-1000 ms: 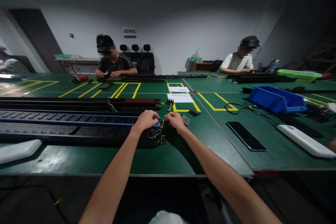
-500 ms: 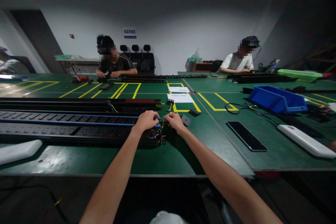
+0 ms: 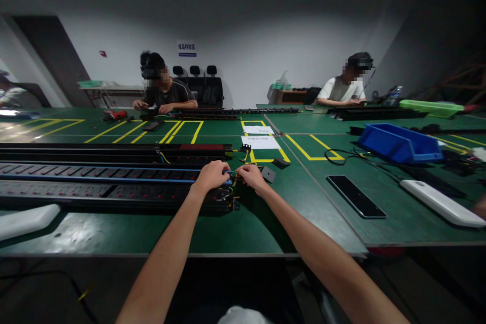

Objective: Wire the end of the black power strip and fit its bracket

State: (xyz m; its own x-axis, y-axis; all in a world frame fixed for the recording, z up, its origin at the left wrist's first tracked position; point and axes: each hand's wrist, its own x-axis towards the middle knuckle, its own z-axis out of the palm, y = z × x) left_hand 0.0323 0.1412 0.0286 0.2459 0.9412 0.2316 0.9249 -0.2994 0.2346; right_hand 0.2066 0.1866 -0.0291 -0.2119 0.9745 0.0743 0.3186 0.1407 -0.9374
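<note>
My left hand [image 3: 212, 174] lies over the right end of a long power strip with blue edges [image 3: 152, 174], its fingers curled around that end. Just to the right, my right hand [image 3: 251, 176] is closed in a pinch by the strip's open end, where short green and yellow wires [image 3: 234, 175] show. What sits between its fingertips is too small to make out. Nearer to me lies a second black power strip [image 3: 144, 191], wires sticking out of its end. A grey end cap [image 3: 268, 174] rests beside my right hand.
More black strips [image 3: 114, 150] lie behind. Right of my arms are a phone [image 3: 356, 196], a white power bank-like block [image 3: 440, 202], cables and a blue bin [image 3: 398, 143]. White papers [image 3: 260, 142] lie ahead. Two people [image 3: 167, 86] work across the green table [image 3: 304, 223].
Both my hands stay almost in place at the strip's end, with only slight finger movement. Across the table, the hand of the person at left has shifted a little.
</note>
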